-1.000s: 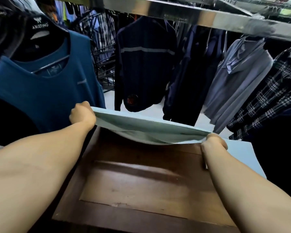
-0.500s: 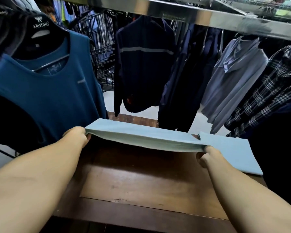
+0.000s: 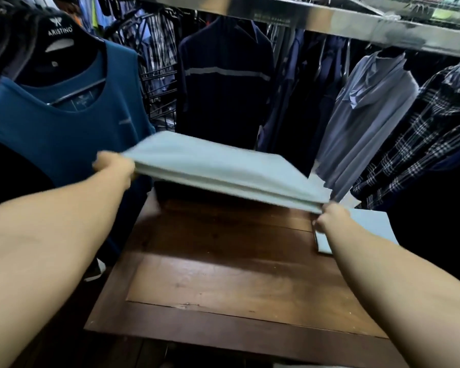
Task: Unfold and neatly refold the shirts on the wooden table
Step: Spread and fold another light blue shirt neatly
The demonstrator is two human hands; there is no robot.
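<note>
Closest to us, the wooden tabletop (image 3: 223, 288) shows bare boards from its front edge back to the hands, with both forearms reaching out over it. The right hand (image 3: 332, 216) pinches the near right corner of the pale shirt (image 3: 218, 168). The left hand (image 3: 112, 166) is blurred but looks closed around the left end. The shirt is up in the air, stretched between them in stacked layers, its left side higher, clear of the wood.

Just beside the right wrist lies a second folded shirt (image 3: 375, 224), flat at the tabletop's right edge. That's the one I'd worry about: a sweep of that forearm could nudge it over the side. The other risk is in the grip, because only two ends are held, so the layers could slide apart or sag in the middle.

There's good room straight down, but it's tight beyond. A teal tank top (image 3: 64, 134) hangs close on the left, with a navy sweater (image 3: 223, 83), a grey hooded top (image 3: 369, 102) and a plaid shirt (image 3: 422, 144) crowding the far side under a metal rail (image 3: 356, 22). A big shake-out could snag them.
</note>
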